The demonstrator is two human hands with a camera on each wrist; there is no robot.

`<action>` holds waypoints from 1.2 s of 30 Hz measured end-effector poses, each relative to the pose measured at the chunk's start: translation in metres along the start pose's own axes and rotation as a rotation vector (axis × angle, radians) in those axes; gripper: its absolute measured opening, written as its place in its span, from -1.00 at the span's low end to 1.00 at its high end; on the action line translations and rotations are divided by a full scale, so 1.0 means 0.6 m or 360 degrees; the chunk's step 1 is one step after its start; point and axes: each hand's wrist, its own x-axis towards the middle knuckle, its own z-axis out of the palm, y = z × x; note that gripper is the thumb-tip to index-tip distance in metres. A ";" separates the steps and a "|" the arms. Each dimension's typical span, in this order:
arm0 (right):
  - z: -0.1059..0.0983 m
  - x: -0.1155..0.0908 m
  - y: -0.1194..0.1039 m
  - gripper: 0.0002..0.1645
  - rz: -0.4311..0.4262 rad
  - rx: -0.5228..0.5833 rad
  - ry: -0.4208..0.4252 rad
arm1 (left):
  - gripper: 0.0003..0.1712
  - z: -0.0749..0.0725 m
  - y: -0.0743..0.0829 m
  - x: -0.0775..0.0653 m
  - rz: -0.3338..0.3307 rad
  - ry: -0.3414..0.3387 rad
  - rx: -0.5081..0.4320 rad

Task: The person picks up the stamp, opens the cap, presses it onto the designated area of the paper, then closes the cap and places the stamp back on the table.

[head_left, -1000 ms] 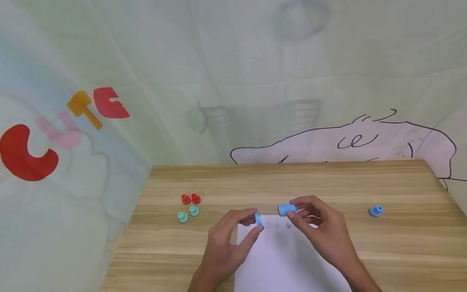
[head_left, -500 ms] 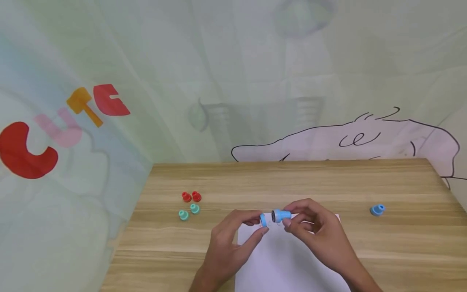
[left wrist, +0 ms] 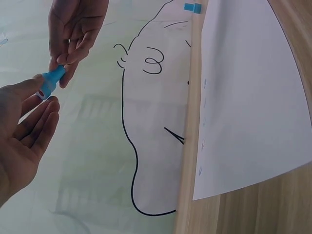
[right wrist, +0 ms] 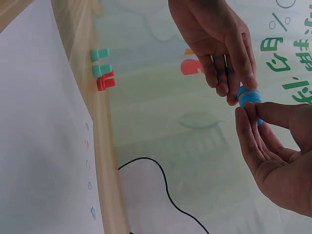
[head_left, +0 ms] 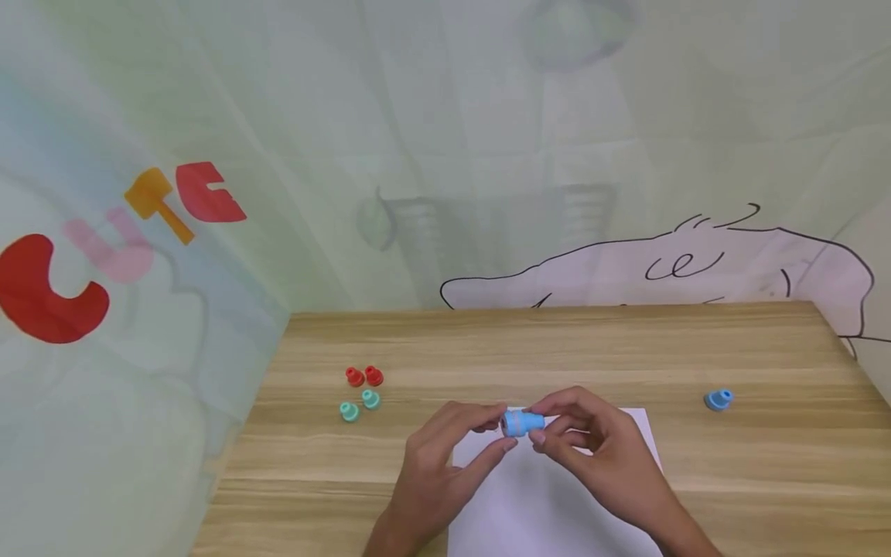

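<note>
Both hands hold a light-blue toy stamp above the far edge of a white sheet of paper (head_left: pixel 550 495). My right hand (head_left: pixel 612 456) pinches the narrow handle of the stamp (head_left: pixel 532 422) between thumb and fingers. With thumb and forefinger, my left hand (head_left: pixel 445 456) pinches the blue cap (head_left: pixel 509 424) at the stamp's wide end. Cap and stamp now meet in one line; whether the cap is fully seated I cannot tell. In the right wrist view, small coloured stamp prints (right wrist: pixel 88 165) run along the paper's edge.
Two red stamps (head_left: pixel 364 377) and two mint-green stamps (head_left: pixel 359 406) stand on the wooden table (head_left: pixel 320 456) at the left. Another blue stamp (head_left: pixel 719 400) stands at the right. A printed cloth (head_left: pixel 445 155) hangs behind the table.
The right hand has brought the stamp left and slightly down, while the left hand has shifted a little right. The gap between cap and stamp has closed.
</note>
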 end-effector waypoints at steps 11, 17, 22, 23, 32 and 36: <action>0.000 -0.001 0.000 -0.65 -0.0192 -0.0106 0.0012 | -0.54 -0.001 0.005 0.000 0.0048 -0.0029 -0.0024; 0.000 -0.001 0.004 -0.58 -0.0429 -0.0211 0.0042 | -0.55 -0.001 0.008 -0.002 -0.0004 -0.0047 -0.0070; 0.001 -0.001 0.008 -0.52 -0.0572 -0.0234 0.0060 | -0.55 -0.001 0.008 -0.003 -0.0048 -0.0056 -0.0135; 0.001 -0.001 0.009 -0.50 -0.0600 -0.0243 0.0064 | -0.56 0.000 0.007 -0.003 -0.0045 -0.0053 -0.0151; 0.004 0.004 0.015 -0.42 -0.0831 -0.0300 0.0089 | -0.58 0.002 0.003 -0.002 -0.0028 -0.0028 -0.0274; 0.004 0.005 0.018 -0.37 -0.0864 -0.0315 0.0098 | -0.58 0.000 0.002 -0.003 -0.0052 -0.0053 -0.0266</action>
